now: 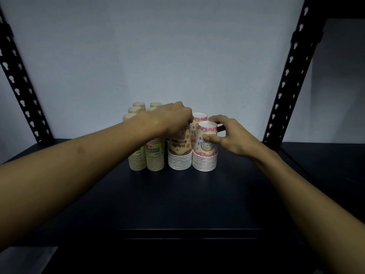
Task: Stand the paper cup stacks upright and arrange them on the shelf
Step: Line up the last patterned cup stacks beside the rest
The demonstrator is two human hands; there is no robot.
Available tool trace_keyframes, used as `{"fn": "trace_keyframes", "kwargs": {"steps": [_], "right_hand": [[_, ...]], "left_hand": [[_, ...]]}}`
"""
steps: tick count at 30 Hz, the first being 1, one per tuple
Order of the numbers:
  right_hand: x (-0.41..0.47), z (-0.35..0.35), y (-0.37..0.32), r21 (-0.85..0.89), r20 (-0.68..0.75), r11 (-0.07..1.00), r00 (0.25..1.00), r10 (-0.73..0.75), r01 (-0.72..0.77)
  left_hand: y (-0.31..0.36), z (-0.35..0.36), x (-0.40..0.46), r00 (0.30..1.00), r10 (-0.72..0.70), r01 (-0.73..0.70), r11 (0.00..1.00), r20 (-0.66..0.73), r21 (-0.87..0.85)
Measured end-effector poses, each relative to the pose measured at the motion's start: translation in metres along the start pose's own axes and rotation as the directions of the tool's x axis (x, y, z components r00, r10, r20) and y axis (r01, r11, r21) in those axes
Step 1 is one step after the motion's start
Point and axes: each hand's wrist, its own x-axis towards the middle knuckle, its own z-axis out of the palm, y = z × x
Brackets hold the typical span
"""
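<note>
Several paper cup stacks stand upside down in a cluster on the dark shelf [177,198]. Beige-yellow stacks [155,158] fill the left, with more behind them. A brown-and-cream stack [180,155] stands in the middle; my left hand [173,117] rests over its top, fingers curled down around it. A pink stack [205,153] is at the front right, and my right hand [227,135] pinches its top cup between thumb and fingers. Another pink stack [198,118] stands just behind.
Black perforated shelf uprights [290,76] rise on the right and on the left [19,84]. A pale wall [177,46] closes the back. The shelf's front edge [187,232] lies near me.
</note>
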Motion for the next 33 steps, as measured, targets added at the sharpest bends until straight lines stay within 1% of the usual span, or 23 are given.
{"fn": "trace_keyframes", "kwargs": {"steps": [5,13,27,33], "right_hand": [[0.004,0.002,0.001,0.000,0.002,1.000,1.000,0.001,-0.001],[0.005,0.006,-0.002,0.017,0.001,1.000,1.000,-0.001,0.001],[0.006,0.007,-0.008,0.020,0.004,1.000,1.000,-0.003,0.003],[0.006,0.008,-0.009,0.029,0.007,1.000,1.000,0.008,-0.008]], "left_hand": [[-0.007,-0.002,0.003,0.999,-0.027,0.029,0.998,0.031,-0.063],[-0.011,-0.009,0.001,0.996,-0.035,0.039,0.998,0.077,-0.054],[-0.009,-0.005,-0.008,0.999,-0.037,0.038,0.999,0.035,-0.029],[-0.007,-0.005,-0.013,1.000,-0.020,0.020,0.999,0.009,0.039]]}}
